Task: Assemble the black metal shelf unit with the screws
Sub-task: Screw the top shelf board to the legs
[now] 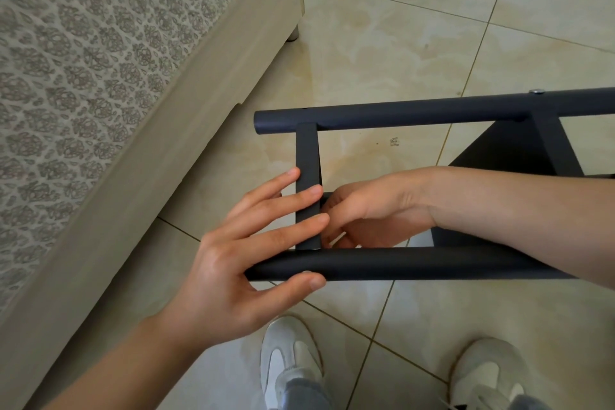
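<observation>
Has the frame [552, 150] straight ahead and below, above the shoes [289, 363], with both long tubes running left to right over the floor [399, 27]. Lays the left hand [239, 253] flat on the left end, fingers straight across the crossbar [307, 156], thumb along the near side of the near tube [416, 265]. Reaches the right hand [369, 213] in from the right, between the tubes, fingers curled and pinching a silver bit [337, 238] just beside the corner of crossbar and near tube; cannot tell whether screw or key. Shows one screw head [536, 91] seated on the far tube [416, 113], well off to the right. Probably means fastening that near-left corner. Favours the right hand for it, closest to the joint and inside the frame, with the left only steadying from outside.
</observation>
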